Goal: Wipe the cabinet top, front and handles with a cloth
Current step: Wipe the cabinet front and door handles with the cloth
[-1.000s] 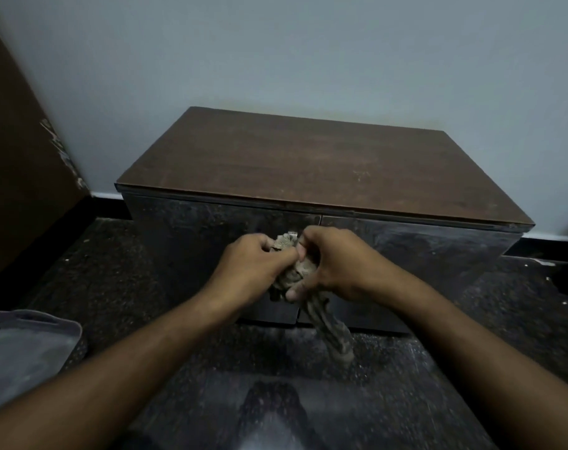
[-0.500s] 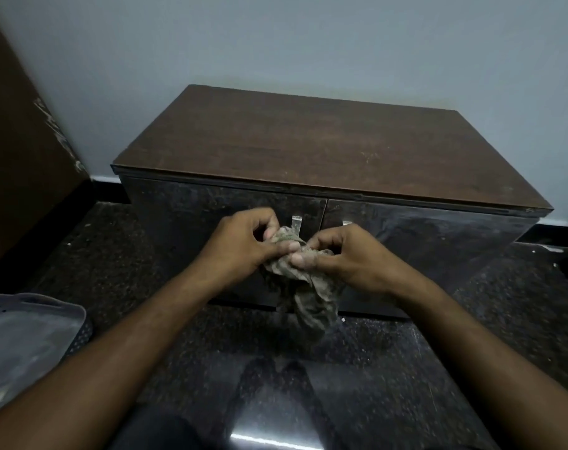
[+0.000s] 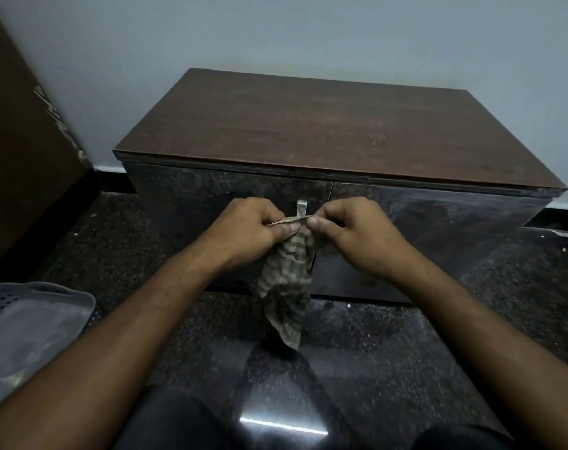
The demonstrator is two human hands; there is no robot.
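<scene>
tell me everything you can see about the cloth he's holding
The cloth is a thin, soft-looking rag in a faded checked pattern of olive and tan, crumpled and creased. Its top edge is pinched between the left hand and the right hand, which hold it close together. The rest hangs limp and bunched below them, narrowing to a loose corner above the dark floor. It hangs in front of the cabinet doors, just under a metal handle.

Home room: cabinet [image 3: 325,131], granite floor [image 3: 389,345].
</scene>
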